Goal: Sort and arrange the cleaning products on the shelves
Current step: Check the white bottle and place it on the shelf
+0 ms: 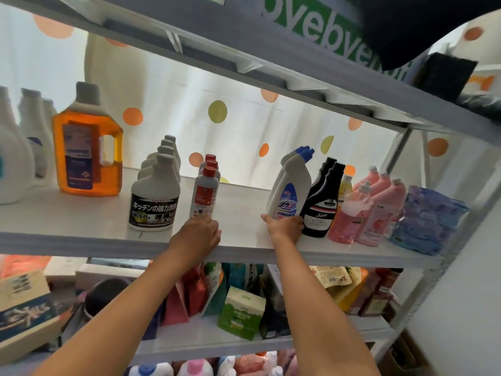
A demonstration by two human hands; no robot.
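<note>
Reaching up to a white shelf (81, 221), both hands meet bottles standing at its front edge. Left hand (199, 233): fingers curled round the base of a slim white bottle with a red cap (206, 194), the first of a short file of like bottles running back from it. Right hand (284, 226): fingers and thumb wrapped about the foot of a white angle-necked bottle with a blue cap (291, 191), which tilts slightly toward the right; a second bottle of the same kind stands just behind it. Between the two hands the shelf surface is bare white board. Just left of the left hand stands a row of squat white bottles (156, 196), the front one bearing a dark label with Japanese lettering; farther left, a large orange jug with a handle (86, 147), and beyond it pale white bottles (13, 158) at the frame edge. Just right of the right hand, touching the held bottle, stand two black bottles (322, 202); past these a small yellow bottle (345, 183), a cluster of pink bottles with white caps (371, 210), and a blue-patterned soft pack (428, 221). Below the hands, a lower shelf carries a green box (241, 310), refill pouches (206, 289) and boxes, partly hidden by the forearms. Behind the bottles hangs a white sheet with orange and green dots (217, 112).
</note>
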